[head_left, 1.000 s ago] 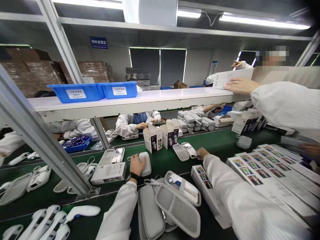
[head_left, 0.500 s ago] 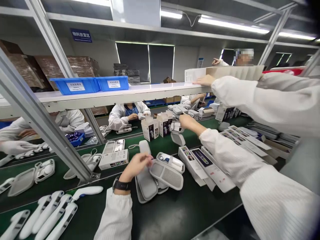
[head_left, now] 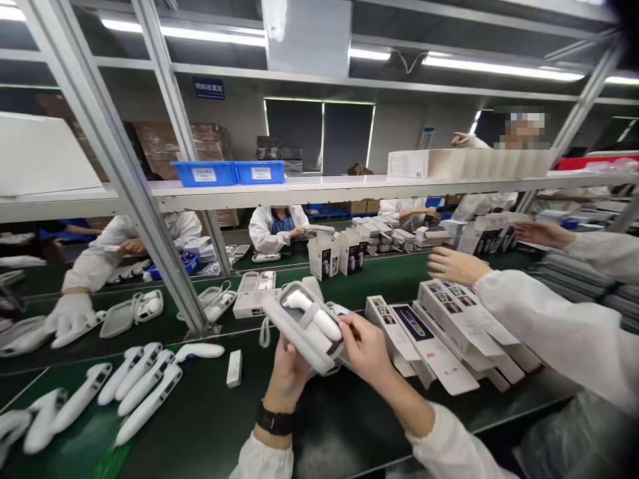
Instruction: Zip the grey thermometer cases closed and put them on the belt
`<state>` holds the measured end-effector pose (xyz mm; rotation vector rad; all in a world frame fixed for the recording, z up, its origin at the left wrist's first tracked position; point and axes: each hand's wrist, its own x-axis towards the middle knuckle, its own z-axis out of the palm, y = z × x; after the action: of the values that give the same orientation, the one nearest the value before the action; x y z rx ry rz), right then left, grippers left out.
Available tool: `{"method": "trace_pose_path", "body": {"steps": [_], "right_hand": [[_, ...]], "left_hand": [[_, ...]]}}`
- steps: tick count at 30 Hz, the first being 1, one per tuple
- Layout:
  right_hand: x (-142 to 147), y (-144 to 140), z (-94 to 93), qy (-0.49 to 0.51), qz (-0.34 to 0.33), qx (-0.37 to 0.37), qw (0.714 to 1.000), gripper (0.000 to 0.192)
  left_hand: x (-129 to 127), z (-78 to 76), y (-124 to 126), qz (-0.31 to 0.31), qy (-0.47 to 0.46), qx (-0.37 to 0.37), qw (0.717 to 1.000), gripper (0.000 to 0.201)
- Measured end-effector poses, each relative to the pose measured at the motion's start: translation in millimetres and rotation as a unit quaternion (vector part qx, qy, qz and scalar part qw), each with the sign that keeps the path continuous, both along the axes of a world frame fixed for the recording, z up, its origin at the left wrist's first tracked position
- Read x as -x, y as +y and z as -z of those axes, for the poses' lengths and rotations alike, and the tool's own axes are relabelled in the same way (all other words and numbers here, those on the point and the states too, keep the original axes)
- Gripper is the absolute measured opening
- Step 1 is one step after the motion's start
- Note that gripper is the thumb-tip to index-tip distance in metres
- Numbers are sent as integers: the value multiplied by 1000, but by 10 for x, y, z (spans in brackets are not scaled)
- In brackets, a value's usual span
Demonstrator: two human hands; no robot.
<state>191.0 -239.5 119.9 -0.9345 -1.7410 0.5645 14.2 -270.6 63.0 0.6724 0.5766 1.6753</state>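
Both my hands hold an open grey zip case (head_left: 292, 332) above the green belt (head_left: 200, 419). A white thermometer (head_left: 314, 318) lies inside it. My left hand (head_left: 288, 374), with a black watch on the wrist, supports the case from below. My right hand (head_left: 367, 346) grips the case's right edge with its fingers curled over it. The case is tilted, with its lid side toward the lower left.
Several white thermometers (head_left: 140, 389) and a small white box (head_left: 234, 368) lie on the belt to the left. Flat printed cartons (head_left: 439, 336) are stacked to the right, where a co-worker's hand (head_left: 452, 265) reaches. A slanted metal post (head_left: 150, 226) stands left of centre. Other workers sit across the belt.
My right hand came back from the far side of the belt. Both hands now hold one open case lifted off the belt. The view has shifted to the left.
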Motion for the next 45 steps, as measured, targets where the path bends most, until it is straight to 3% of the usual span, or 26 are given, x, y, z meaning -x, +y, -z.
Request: {"method": "trace_pose_path", "body": {"steps": [3, 6, 9, 12, 20, 23, 27, 30, 33, 36, 39, 42, 43, 45], "right_hand": [[191, -183, 336, 110, -79, 85, 987, 26], [337, -314, 595, 269, -143, 249, 920, 37], [446, -433, 781, 274, -249, 348, 862, 41], [534, -515, 873, 236, -320, 368, 841, 41], [661, -483, 990, 271, -312, 380, 828, 46], [680, -473, 1044, 280, -341, 402, 802, 45], [708, -497, 1063, 338, -364, 457, 738, 36], [659, -493, 969, 361, -354, 496, 706, 33], [539, -448, 768, 342, -338, 531, 698, 31], [437, -380, 522, 265, -312, 570, 712, 29], [411, -302, 295, 163, -305, 580, 738, 29], [425, -205, 96, 125, -307, 551, 766, 28], [430, -174, 36, 114, -306, 536, 779, 28], [441, -135, -66, 60, -307, 486, 816, 28]], "left_hand": [[3, -22, -133, -41, -15, 88, 995, 67], [-12, -39, -217, -98, -46, 96, 989, 67], [-59, -3, -293, -129, -53, 74, 987, 68], [-111, 68, -372, -116, -26, 90, 989, 69], [-54, 199, -412, -147, -16, 74, 986, 86], [-15, 264, -423, -129, -29, 83, 988, 88], [13, 330, -424, -99, -36, 100, 989, 87], [89, 367, -410, -139, -46, 87, 985, 90], [246, 446, -452, -193, -21, 95, 976, 90], [448, 470, -585, -192, 77, 117, 971, 79], [621, 277, -737, -140, 308, 123, 933, 57], [689, -62, -835, 14, 533, 64, 844, 50], [684, -165, -856, 40, 583, 60, 809, 51], [646, -319, -884, 36, 673, 77, 734, 55]]}}
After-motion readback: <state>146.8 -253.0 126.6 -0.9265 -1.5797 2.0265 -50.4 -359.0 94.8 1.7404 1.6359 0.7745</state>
